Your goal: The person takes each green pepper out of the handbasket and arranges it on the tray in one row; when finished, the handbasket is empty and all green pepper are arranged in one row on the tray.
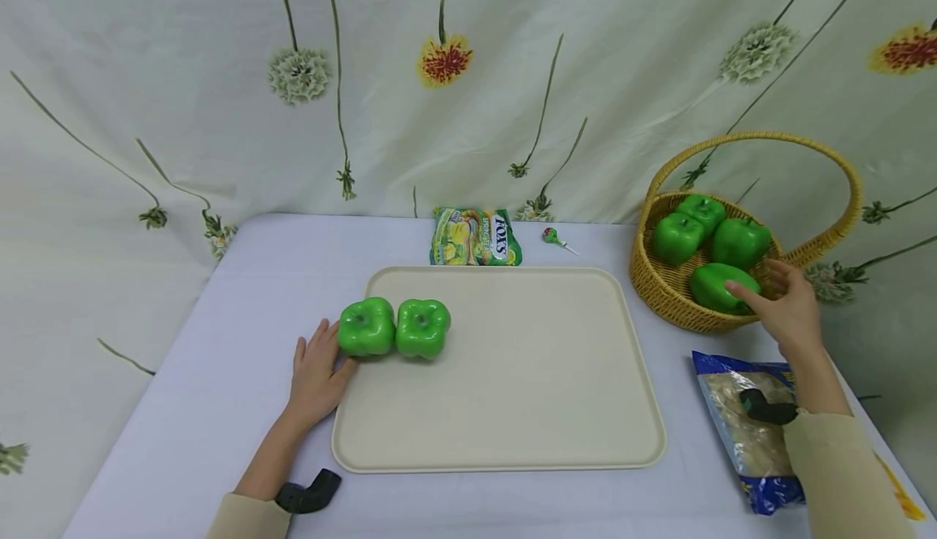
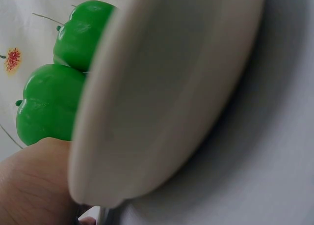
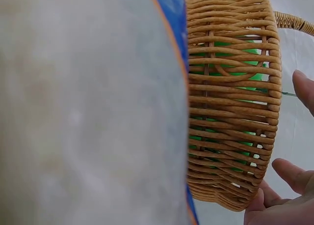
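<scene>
Two glossy green bell peppers sit side by side at the tray's upper left: a left pepper (image 1: 367,327) and a right pepper (image 1: 423,328). My left hand (image 1: 320,374) lies at the left rim of the beige tray (image 1: 498,425), fingers extended, close beside the left pepper. At the right stands a wicker basket (image 1: 668,302) with several green bell peppers. My right hand (image 1: 786,303) is spread over its near right rim, with the thumb overlapping the nearest pepper (image 1: 716,287). In the right wrist view, thumb and fingers stand apart by the basket's rim.
A green candy bag (image 1: 476,236) and a lollipop (image 1: 552,236) lie behind the tray. A blue-edged clear bag (image 1: 747,421) lies in front of the basket, under my right forearm. The basket's tall handle (image 1: 776,139) arches above it. A floral cloth (image 1: 512,100) hangs behind the table.
</scene>
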The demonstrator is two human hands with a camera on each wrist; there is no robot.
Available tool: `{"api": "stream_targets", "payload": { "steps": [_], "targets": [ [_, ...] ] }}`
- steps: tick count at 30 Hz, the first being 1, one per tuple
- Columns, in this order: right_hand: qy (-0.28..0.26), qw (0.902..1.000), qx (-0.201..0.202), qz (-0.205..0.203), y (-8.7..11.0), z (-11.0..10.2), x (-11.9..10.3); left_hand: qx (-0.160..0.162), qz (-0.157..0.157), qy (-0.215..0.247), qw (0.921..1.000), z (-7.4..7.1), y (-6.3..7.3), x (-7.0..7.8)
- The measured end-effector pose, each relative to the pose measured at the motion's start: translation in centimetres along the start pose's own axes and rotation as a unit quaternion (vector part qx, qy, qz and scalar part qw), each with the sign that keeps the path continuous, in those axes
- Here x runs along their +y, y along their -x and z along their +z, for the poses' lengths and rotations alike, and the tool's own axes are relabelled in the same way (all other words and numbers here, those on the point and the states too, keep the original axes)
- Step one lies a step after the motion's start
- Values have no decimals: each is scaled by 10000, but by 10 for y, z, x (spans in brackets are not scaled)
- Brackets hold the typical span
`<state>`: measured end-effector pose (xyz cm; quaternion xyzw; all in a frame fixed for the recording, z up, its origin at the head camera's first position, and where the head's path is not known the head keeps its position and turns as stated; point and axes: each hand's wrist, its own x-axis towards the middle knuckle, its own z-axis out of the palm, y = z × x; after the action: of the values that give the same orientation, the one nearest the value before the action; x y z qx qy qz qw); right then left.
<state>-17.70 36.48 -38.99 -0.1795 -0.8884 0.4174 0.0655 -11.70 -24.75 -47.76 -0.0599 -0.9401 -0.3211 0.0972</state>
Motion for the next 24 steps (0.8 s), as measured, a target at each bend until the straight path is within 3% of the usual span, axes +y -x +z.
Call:
{"api": "stream_targets", "payload": {
  "steps": [15,24],
  "targets": [
    [407,9988,-58,-283,0,4,3,101,78,-10,9999,1,1,-2],
    [1061,9907,0,-848,-1,4,8,43,15,56,10000,3,0,-3]
  ]
}}
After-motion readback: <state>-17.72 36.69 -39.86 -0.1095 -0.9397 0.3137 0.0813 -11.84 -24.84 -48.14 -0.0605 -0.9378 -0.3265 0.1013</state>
